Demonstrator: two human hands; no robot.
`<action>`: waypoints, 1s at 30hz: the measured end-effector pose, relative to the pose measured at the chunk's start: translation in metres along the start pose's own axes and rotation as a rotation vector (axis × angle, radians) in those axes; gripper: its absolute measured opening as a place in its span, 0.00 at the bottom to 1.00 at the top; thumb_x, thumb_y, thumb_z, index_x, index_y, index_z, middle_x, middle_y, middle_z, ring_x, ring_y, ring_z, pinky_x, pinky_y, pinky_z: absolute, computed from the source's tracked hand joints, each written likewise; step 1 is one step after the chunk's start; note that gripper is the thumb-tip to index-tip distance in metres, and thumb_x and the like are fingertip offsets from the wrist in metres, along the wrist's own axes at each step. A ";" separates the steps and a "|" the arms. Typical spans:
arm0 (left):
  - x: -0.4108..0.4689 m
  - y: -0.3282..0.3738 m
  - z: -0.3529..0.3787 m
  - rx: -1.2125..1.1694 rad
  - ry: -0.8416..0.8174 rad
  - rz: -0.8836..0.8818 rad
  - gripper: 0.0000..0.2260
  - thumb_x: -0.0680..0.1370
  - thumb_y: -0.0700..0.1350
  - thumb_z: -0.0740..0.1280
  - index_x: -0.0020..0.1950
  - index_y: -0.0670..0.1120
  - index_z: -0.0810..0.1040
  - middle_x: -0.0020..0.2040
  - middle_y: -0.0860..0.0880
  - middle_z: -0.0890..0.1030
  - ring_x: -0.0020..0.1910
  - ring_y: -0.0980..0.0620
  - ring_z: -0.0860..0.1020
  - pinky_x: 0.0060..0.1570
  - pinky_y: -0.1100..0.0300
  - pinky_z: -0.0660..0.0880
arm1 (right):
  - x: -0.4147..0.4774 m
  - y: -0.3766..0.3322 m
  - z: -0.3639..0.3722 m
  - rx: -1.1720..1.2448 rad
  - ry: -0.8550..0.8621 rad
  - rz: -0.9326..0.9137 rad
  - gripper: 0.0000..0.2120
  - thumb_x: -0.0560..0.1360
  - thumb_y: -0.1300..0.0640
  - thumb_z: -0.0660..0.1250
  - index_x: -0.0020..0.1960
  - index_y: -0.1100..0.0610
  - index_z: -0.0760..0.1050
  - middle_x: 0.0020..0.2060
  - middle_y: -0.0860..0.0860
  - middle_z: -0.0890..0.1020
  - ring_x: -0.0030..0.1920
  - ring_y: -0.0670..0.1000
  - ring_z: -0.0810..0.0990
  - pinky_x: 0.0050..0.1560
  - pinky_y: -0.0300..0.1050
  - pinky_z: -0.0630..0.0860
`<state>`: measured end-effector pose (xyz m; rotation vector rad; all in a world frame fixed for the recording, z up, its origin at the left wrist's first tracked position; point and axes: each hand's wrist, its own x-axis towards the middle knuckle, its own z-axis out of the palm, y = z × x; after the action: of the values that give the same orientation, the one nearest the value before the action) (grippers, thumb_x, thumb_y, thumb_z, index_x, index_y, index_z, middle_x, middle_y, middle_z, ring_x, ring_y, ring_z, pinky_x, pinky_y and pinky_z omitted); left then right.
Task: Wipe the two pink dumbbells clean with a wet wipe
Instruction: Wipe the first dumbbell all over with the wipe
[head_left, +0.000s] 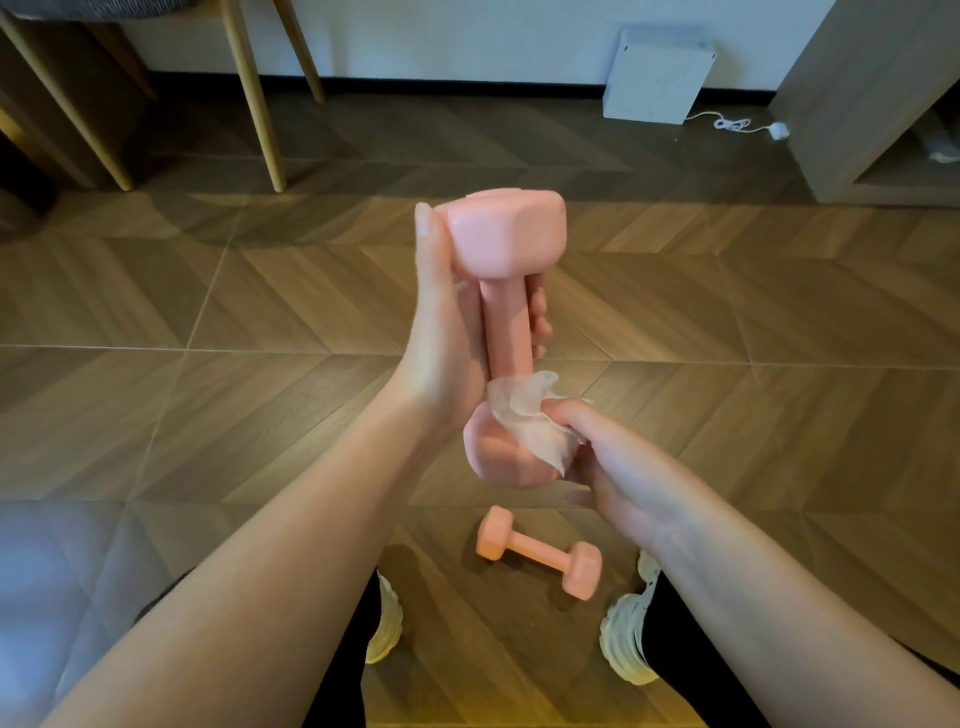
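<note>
Both hands are cooperating: left hand is gripping the dumbbell, exposing its near head to the wet wipe pinched in right hand.

Head-worn view, forward and down

So the pink dumbbell is up in the air, nearly on end, with hex heads. The wet wipe, thin and crumpled, drapes over its lower head. The other dumbbell lies on the floor at its 6 o'clock, ends toward 10 and 4.
</note>
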<state>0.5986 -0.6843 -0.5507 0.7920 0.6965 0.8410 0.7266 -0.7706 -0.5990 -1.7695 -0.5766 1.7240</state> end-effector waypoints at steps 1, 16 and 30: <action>0.000 -0.003 0.001 0.100 0.055 0.014 0.40 0.74 0.74 0.44 0.47 0.40 0.76 0.37 0.46 0.75 0.34 0.51 0.73 0.40 0.53 0.72 | 0.001 0.001 0.000 -0.001 0.021 0.002 0.10 0.75 0.45 0.66 0.50 0.49 0.82 0.42 0.46 0.84 0.47 0.50 0.79 0.66 0.58 0.68; 0.001 -0.005 0.002 0.097 0.141 0.078 0.39 0.76 0.73 0.42 0.49 0.42 0.77 0.30 0.46 0.72 0.28 0.52 0.69 0.30 0.59 0.69 | 0.011 0.001 0.017 -0.023 0.097 0.036 0.14 0.74 0.39 0.65 0.53 0.47 0.79 0.46 0.47 0.83 0.48 0.50 0.81 0.61 0.54 0.74; 0.001 0.001 -0.008 -0.025 0.113 -0.037 0.40 0.74 0.76 0.43 0.41 0.42 0.75 0.31 0.46 0.72 0.28 0.51 0.68 0.30 0.59 0.67 | -0.015 0.008 -0.004 -0.725 0.234 -1.030 0.11 0.77 0.58 0.65 0.53 0.50 0.84 0.51 0.38 0.82 0.59 0.44 0.76 0.71 0.56 0.64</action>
<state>0.5928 -0.6810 -0.5543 0.7107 0.7969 0.8639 0.7292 -0.7876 -0.5935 -1.5583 -1.7638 0.5986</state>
